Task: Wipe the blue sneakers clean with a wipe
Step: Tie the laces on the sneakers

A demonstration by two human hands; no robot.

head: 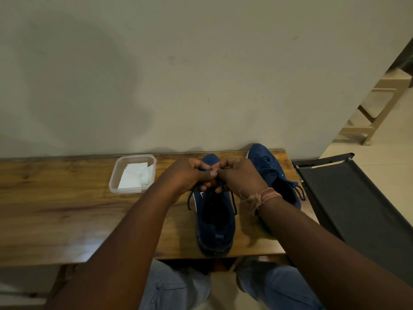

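Two blue sneakers stand on a wooden table (55,211). The near sneaker (215,224) points away from me, heel at the table's front edge, its dark laces hanging loose down both sides. Both hands meet over its lace area: my left hand (190,177) and my right hand (240,175) each pinch the laces with curled fingers. The second sneaker (268,166) lies to the right, partly hidden by my right wrist. White wipes (134,175) sit in a clear plastic container (114,182) left of the shoes.
A plain wall rises directly behind the table. A black fabric chair (357,209) stands close on the right, and a beige plastic chair (377,108) farther back on the tiled floor. My knees in jeans show below the table edge.
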